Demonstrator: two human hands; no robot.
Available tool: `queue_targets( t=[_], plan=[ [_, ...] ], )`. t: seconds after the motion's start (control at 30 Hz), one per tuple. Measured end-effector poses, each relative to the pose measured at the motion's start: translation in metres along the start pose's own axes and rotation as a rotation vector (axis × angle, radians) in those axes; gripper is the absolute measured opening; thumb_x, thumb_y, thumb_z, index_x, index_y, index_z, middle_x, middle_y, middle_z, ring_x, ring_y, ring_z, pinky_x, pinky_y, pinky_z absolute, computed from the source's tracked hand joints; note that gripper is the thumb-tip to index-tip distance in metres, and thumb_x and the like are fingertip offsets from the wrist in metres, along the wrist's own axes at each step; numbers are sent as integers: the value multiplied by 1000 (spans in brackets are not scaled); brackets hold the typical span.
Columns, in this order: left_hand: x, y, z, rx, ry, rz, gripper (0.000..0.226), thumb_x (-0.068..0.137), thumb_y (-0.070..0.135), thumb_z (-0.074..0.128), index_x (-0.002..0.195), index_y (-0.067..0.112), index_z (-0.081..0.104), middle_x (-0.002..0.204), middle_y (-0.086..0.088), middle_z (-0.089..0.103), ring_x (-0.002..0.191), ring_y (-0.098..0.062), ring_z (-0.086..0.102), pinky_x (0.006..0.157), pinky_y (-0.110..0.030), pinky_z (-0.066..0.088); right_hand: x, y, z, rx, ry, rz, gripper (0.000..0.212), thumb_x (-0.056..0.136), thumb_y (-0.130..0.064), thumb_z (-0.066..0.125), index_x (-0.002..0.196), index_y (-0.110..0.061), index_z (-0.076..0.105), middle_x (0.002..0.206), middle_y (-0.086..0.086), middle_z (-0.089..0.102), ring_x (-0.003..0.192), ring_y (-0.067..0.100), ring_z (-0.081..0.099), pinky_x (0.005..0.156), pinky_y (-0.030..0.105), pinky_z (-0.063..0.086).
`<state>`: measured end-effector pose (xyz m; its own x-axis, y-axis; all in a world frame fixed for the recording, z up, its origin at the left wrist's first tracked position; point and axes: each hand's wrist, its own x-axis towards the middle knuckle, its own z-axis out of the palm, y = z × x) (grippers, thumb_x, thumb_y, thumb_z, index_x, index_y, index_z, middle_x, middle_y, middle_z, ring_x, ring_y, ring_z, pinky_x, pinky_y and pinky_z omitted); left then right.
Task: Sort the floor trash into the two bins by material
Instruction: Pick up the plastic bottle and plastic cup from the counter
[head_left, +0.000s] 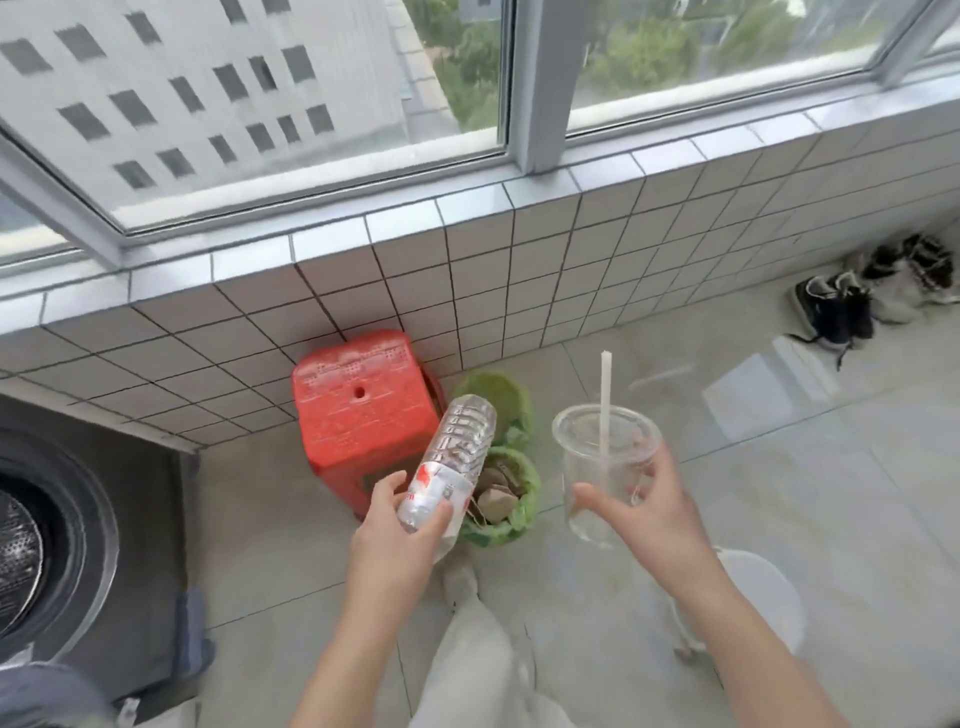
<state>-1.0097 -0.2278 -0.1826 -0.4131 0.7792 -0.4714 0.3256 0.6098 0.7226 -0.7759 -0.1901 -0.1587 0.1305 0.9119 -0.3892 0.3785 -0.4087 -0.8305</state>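
Note:
My left hand (397, 535) grips a clear plastic bottle (457, 452) with a red and white label, tilted with its base pointing up over the bins. My right hand (649, 512) holds a clear plastic cup (602, 462) with a lid and a white straw (605, 400). Two small bins with green liners stand on the floor by the tiled wall. The near bin (524, 512) holds brown cardboard pieces. The far bin (493, 392) looks empty of visible trash and is partly hidden by the bottle.
A red plastic stool (358, 405) stands against the wall left of the bins. A washing machine (62, 545) fills the left edge. Shoes (878, 291) lie at the far right by the wall. A white round seat (763, 592) is under my right arm.

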Motion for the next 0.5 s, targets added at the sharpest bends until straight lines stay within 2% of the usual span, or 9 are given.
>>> queue_targets(
  t=[0.2,0.33,0.43,0.5],
  plan=[
    [77,-1,36,45,-93,-134,54,84,37,64,133,24,45,117,-2,61,99,-18,52,79,-28,36,69,20,10,-79,54,117,75,65,-34,84,127,-26,43,118,-7,48,112,14,48,99,33,41],
    [143,-4,63,52,-155,-248,59,87,37,60,139,20,36,125,-8,54,110,-24,49,79,-28,34,127,39,32,-152,81,207,65,65,-37,84,117,-24,47,112,-2,40,109,19,48,96,35,43],
    [201,-15,85,52,-207,-362,58,82,47,61,130,19,44,121,-6,56,108,-25,52,86,-32,43,179,61,57,-144,41,268,63,62,-41,84,110,-27,45,114,0,47,106,19,51,95,38,45],
    [239,-30,102,13,-228,-439,58,71,57,64,116,23,49,115,-5,59,103,-26,57,89,-43,51,214,78,75,-135,27,288,70,59,-45,84,113,-27,44,118,-2,47,111,18,51,98,40,45]
  ],
)
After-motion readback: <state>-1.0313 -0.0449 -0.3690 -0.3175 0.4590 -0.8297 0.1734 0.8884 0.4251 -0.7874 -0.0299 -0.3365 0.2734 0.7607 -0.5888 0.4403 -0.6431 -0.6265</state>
